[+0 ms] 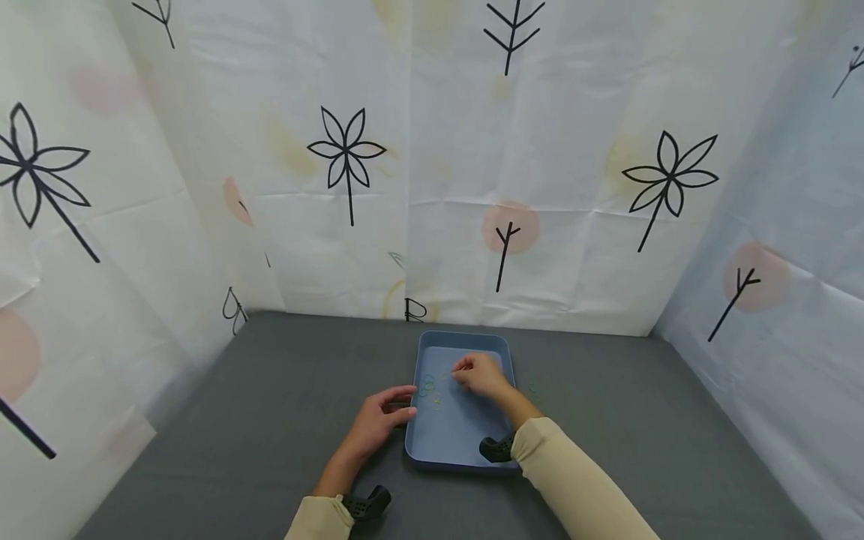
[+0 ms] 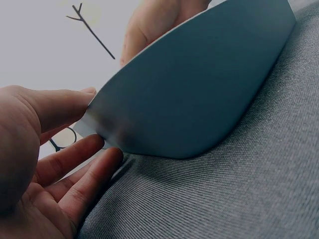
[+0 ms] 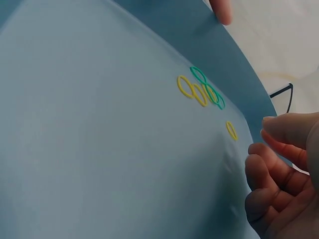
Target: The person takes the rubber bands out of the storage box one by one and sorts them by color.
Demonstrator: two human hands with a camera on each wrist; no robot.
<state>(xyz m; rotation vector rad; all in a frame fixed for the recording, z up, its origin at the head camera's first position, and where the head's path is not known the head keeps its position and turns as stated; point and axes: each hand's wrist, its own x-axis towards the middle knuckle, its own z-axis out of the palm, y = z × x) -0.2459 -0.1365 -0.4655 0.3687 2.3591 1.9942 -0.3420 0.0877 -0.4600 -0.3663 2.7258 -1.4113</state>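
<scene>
A shallow blue tray (image 1: 459,442) lies on the grey tabletop. Straight fingers of my left hand (image 1: 378,424) rest against the tray's left wall; in the left wrist view the thumb (image 2: 65,107) reaches up to the rim. My right hand (image 1: 481,375) hovers over the far part of the tray with loosely curled fingers, and nothing shows between them. Several small rubber bands lie inside near the left wall: green ones (image 3: 205,82) overlapping yellow ones (image 3: 192,92). A single yellow band (image 3: 231,130) sits apart, closest to the right hand's fingertips.
On the tabletop (image 1: 607,435), just right of the tray, lie a few small green bands (image 1: 534,391). White patterned cloth (image 1: 445,165) hangs behind and along both sides. A dark wrist camera (image 1: 497,449) on the right arm overlaps the tray's near right corner.
</scene>
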